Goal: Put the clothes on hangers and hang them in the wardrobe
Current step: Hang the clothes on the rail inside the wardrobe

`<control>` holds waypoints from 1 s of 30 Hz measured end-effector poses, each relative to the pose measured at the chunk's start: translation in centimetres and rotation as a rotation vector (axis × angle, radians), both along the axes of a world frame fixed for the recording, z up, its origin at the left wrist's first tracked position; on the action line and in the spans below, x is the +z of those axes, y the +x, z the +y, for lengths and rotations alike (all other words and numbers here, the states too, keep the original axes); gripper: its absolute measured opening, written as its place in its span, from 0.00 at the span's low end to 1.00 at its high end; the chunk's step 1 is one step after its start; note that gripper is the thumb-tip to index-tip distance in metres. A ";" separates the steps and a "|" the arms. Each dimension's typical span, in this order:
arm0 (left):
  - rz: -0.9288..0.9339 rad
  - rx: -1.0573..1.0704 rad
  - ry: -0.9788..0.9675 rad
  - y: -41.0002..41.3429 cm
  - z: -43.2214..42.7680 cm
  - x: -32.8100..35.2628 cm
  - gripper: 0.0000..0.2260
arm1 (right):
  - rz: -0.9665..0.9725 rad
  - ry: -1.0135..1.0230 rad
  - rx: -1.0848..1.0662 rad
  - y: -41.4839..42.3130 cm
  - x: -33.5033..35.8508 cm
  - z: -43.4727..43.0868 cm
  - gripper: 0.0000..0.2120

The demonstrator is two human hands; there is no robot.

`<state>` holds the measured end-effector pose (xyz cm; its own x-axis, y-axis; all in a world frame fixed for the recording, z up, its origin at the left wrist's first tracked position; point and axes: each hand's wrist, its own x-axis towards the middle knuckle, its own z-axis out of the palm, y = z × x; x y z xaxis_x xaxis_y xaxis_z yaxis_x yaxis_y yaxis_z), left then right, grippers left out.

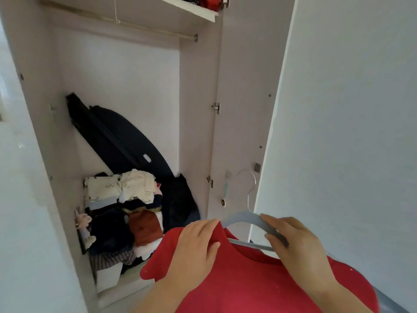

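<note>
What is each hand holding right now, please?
Left hand: grips the red shirt near its collar.
Right hand: grips one arm of the grey hanger.

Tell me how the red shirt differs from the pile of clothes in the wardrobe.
The red shirt is outside the wardrobe, held by the left hand at its collar; the pile of clothes lies on the wardrobe floor. The shirt has a grey hanger, held by the right hand, in its neck; the pile shows none. The shirt is one colour; the pile mixes white, dark and rust. Neither hangs on the rail.
</note>
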<state>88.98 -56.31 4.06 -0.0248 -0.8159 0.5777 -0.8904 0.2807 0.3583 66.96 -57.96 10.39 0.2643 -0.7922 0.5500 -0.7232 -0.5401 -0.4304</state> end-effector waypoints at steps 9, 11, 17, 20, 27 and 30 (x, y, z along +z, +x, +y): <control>-0.020 0.218 -0.008 7.0 -15.1 2.0 0.23 | 0.064 0.003 0.241 7.6 2.2 -20.0 0.21; -0.007 0.252 -0.016 8.8 -18.4 2.9 0.23 | 0.061 0.003 0.278 9.6 3.3 -24.0 0.21; -0.024 0.299 -0.060 15.9 -28.7 5.6 0.23 | 0.057 -0.056 0.324 16.7 6.0 -34.6 0.20; -0.041 0.299 -0.093 20.4 -34.3 7.0 0.23 | 0.030 -0.116 0.324 21.2 7.4 -40.0 0.20; -0.086 0.222 -0.176 31.1 -47.5 12.5 0.23 | 0.021 -0.213 0.251 31.7 11.8 -51.9 0.20; -0.127 0.194 -0.205 34.4 -51.8 15.2 0.23 | 0.047 -0.252 0.205 34.7 14.2 -55.6 0.20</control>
<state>123.39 -108.12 19.25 0.0372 -0.6793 0.7329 -0.9685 0.1563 0.1940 101.64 -113.55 24.60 0.4335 -0.5606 0.7055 -0.6045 -0.7616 -0.2337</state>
